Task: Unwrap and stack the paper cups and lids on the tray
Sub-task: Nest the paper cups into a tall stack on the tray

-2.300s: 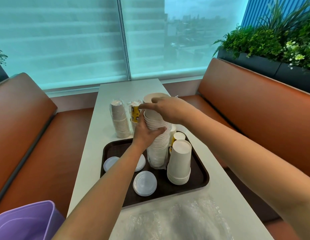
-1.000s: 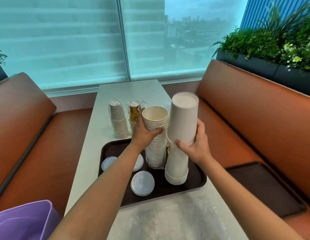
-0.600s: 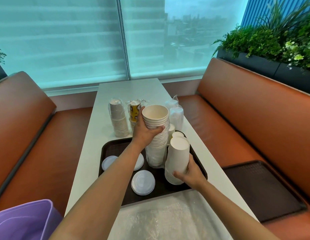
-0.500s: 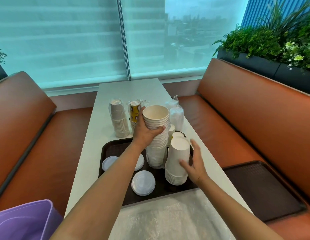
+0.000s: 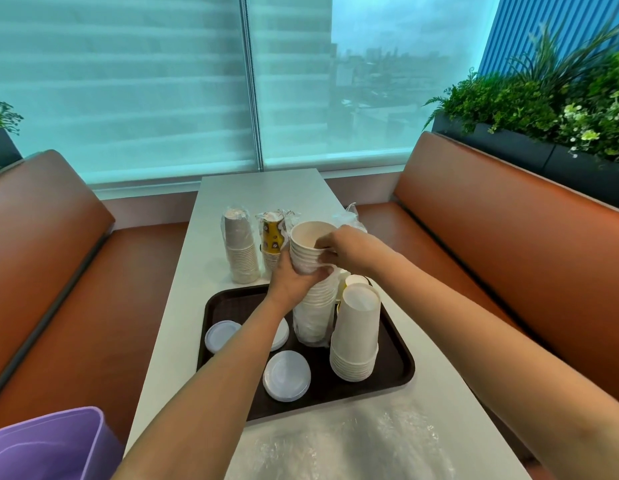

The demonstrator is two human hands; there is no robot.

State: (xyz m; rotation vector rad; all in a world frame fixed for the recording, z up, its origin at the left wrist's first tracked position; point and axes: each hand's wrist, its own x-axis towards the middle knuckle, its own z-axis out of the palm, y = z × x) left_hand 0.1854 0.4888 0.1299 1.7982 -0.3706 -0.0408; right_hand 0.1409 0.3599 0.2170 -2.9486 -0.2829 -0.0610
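At the near left corner sits a purple bin [image 5: 48,445], and on the far left of the table [image 5: 259,192] stand two wrapped sleeves of cups [image 5: 240,251]. On the brown tray [image 5: 401,368] lie white lids [image 5: 286,375], and my left hand [image 5: 294,278] grips the tall upright cup stack [image 5: 315,289] around its upper part. My right hand [image 5: 339,247] pinches that stack's top rim, with an upside-down cup stack [image 5: 356,337] standing just right of it on the tray.

Purple bin [image 5: 48,445] cut off bottom-left
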